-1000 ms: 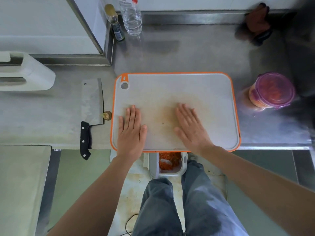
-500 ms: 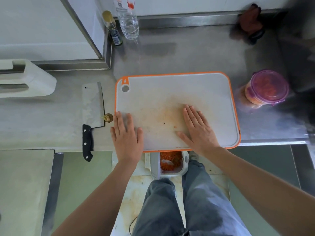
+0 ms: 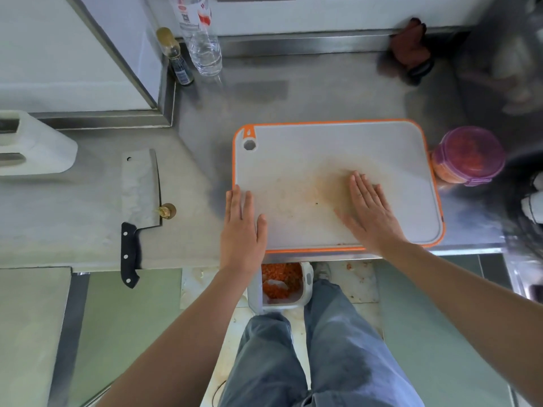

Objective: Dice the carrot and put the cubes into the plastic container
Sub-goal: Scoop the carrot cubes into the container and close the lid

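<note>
A grey cutting board (image 3: pixel 338 148) with an orange rim lies on the steel counter, stained orange and bare of carrot. My left hand (image 3: pixel 242 227) lies flat with straight fingers over the board's near left corner. My right hand (image 3: pixel 370 210) rests flat on the board's right half. A plastic container (image 3: pixel 468 155) with a purple lid, holding orange carrot cubes, stands just right of the board. A cleaver (image 3: pixel 139 198) with a black handle lies on the counter to the left, a small carrot end (image 3: pixel 167 210) beside its blade.
A white bin (image 3: pixel 280 284) with carrot scraps sits on the floor below the counter edge, between my legs. A water bottle (image 3: pixel 202 39) and a small dark bottle (image 3: pixel 176 57) stand at the back. A white plastic block (image 3: pixel 32 145) lies far left. A dark cloth (image 3: pixel 411 48) is at the back right.
My left hand slid leftward from the board's middle-left to its near left corner. My right hand shifted right across the board. The view shifted sideways.
</note>
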`<action>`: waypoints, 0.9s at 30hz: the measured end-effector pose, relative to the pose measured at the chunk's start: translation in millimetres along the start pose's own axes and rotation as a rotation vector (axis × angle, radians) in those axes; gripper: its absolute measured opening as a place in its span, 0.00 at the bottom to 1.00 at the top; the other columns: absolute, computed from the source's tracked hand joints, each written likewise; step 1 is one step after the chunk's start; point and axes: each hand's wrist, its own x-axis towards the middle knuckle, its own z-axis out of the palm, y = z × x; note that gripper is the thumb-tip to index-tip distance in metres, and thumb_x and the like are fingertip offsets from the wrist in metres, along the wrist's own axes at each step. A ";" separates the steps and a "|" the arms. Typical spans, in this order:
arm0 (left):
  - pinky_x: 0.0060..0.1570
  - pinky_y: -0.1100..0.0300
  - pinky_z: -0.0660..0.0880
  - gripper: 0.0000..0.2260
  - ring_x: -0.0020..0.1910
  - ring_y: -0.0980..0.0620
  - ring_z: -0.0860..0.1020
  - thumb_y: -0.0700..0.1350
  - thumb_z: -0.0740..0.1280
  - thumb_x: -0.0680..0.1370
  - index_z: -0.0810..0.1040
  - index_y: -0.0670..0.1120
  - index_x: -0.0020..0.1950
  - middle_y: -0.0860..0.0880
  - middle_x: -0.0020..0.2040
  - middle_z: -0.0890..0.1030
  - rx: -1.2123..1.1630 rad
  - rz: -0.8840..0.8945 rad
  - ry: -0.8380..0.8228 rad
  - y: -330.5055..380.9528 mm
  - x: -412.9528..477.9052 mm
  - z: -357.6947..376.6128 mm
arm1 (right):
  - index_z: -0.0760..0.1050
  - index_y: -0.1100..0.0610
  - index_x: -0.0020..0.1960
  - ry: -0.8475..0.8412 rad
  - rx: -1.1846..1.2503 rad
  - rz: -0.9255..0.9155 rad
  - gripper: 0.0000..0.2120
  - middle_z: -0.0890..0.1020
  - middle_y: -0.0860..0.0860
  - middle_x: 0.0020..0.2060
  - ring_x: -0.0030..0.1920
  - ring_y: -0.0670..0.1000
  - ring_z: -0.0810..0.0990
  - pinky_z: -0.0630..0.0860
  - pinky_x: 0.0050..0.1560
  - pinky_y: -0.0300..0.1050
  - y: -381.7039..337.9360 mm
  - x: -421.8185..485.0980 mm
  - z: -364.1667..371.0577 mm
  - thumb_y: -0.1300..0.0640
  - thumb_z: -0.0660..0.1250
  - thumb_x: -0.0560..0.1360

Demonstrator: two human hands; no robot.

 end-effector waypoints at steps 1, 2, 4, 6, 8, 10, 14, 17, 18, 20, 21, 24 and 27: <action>0.73 0.58 0.54 0.24 0.78 0.51 0.42 0.48 0.51 0.84 0.53 0.44 0.79 0.47 0.80 0.46 -0.007 -0.009 0.008 0.5 1.7 0.0 | 0.35 0.57 0.77 0.018 0.050 -0.008 0.36 0.36 0.50 0.76 0.76 0.47 0.34 0.35 0.76 0.46 3.2 0.3 -1.6 0.38 0.38 0.77; 0.73 0.57 0.57 0.24 0.79 0.51 0.43 0.48 0.51 0.84 0.53 0.43 0.79 0.47 0.80 0.47 -0.011 -0.014 0.017 0.0 1.9 0.4 | 0.36 0.58 0.78 0.058 0.087 -0.007 0.35 0.38 0.51 0.77 0.77 0.48 0.35 0.36 0.76 0.47 4.8 -0.6 -1.5 0.41 0.40 0.78; 0.72 0.56 0.59 0.24 0.79 0.50 0.43 0.46 0.52 0.84 0.53 0.42 0.79 0.46 0.80 0.47 -0.014 -0.006 0.023 -2.7 -0.9 2.3 | 0.38 0.61 0.78 0.133 0.144 0.092 0.35 0.40 0.55 0.78 0.77 0.51 0.36 0.36 0.76 0.49 1.2 -3.9 0.3 0.43 0.40 0.78; 0.73 0.56 0.56 0.25 0.79 0.51 0.42 0.46 0.53 0.83 0.50 0.42 0.79 0.46 0.80 0.46 -0.032 0.000 0.010 -5.7 -4.9 4.5 | 0.34 0.62 0.77 0.107 0.179 0.266 0.37 0.37 0.58 0.77 0.76 0.53 0.33 0.35 0.76 0.50 -15.3 -6.9 4.5 0.41 0.34 0.76; 0.76 0.55 0.54 0.26 0.79 0.51 0.43 0.45 0.53 0.83 0.49 0.41 0.79 0.47 0.80 0.47 -0.052 0.015 0.010 -8.3 -6.4 6.1 | 0.27 0.62 0.74 0.040 0.149 0.274 0.37 0.31 0.58 0.75 0.75 0.55 0.29 0.33 0.76 0.51 -40.8 -9.7 11.8 0.40 0.29 0.75; 0.76 0.55 0.54 0.25 0.79 0.51 0.44 0.44 0.53 0.83 0.51 0.40 0.79 0.47 0.80 0.48 -0.070 0.031 0.015 -11.2 -5.4 7.3 | 0.25 0.62 0.73 0.001 0.156 0.123 0.35 0.28 0.57 0.74 0.74 0.54 0.28 0.32 0.75 0.50 -69.6 -10.3 18.8 0.40 0.30 0.76; 0.76 0.57 0.51 0.25 0.79 0.51 0.43 0.44 0.53 0.84 0.50 0.39 0.79 0.47 0.80 0.47 -0.072 0.076 -0.008 -17.6 -5.1 7.8 | 0.34 0.60 0.77 0.017 0.322 -0.252 0.31 0.38 0.54 0.77 0.77 0.48 0.34 0.40 0.77 0.49 -101.2 -11.1 17.4 0.44 0.39 0.81; 0.77 0.56 0.46 0.25 0.78 0.50 0.41 0.44 0.52 0.84 0.48 0.39 0.79 0.47 0.80 0.45 -0.075 0.122 -0.051 -22.9 -4.9 7.0 | 0.38 0.58 0.78 0.140 0.446 -0.191 0.30 0.40 0.52 0.78 0.77 0.47 0.37 0.39 0.77 0.45 -85.3 -17.2 6.0 0.46 0.43 0.82; 0.77 0.55 0.44 0.25 0.78 0.50 0.40 0.45 0.52 0.84 0.48 0.39 0.79 0.46 0.80 0.45 -0.064 0.144 -0.063 -25.1 -5.1 7.5 | 0.38 0.58 0.78 0.199 0.440 -0.104 0.30 0.40 0.53 0.78 0.77 0.48 0.37 0.39 0.77 0.46 -75.7 -21.0 5.8 0.47 0.43 0.81; 0.77 0.53 0.40 0.27 0.78 0.51 0.38 0.50 0.48 0.83 0.47 0.39 0.79 0.46 0.80 0.43 -0.024 0.192 -0.079 -28.6 -5.8 9.8 | 0.37 0.60 0.78 0.233 0.403 0.138 0.32 0.39 0.54 0.78 0.77 0.50 0.36 0.38 0.77 0.50 -59.6 -28.5 10.2 0.46 0.41 0.79; 0.76 0.53 0.38 0.29 0.77 0.51 0.37 0.52 0.45 0.81 0.46 0.39 0.79 0.46 0.80 0.42 -0.002 0.204 -0.085 -29.6 -6.4 11.0 | 0.35 0.61 0.77 0.197 0.366 0.254 0.34 0.37 0.56 0.77 0.77 0.51 0.34 0.38 0.77 0.51 -57.8 -31.6 13.6 0.44 0.38 0.78; 0.76 0.52 0.36 0.30 0.77 0.51 0.35 0.53 0.44 0.81 0.44 0.40 0.79 0.46 0.79 0.41 0.018 0.194 -0.103 -27.9 -7.3 13.1 | 0.29 0.61 0.75 0.052 0.245 0.291 0.36 0.31 0.57 0.75 0.75 0.53 0.29 0.34 0.76 0.50 -78.0 -35.6 24.4 0.40 0.31 0.75; 0.76 0.53 0.35 0.30 0.77 0.52 0.34 0.51 0.46 0.81 0.42 0.40 0.79 0.46 0.79 0.39 0.022 0.198 -0.120 -26.5 -8.0 10.2 | 0.30 0.58 0.76 0.031 0.419 0.025 0.35 0.33 0.54 0.76 0.75 0.48 0.30 0.34 0.76 0.44 -106.2 -32.7 25.4 0.39 0.35 0.77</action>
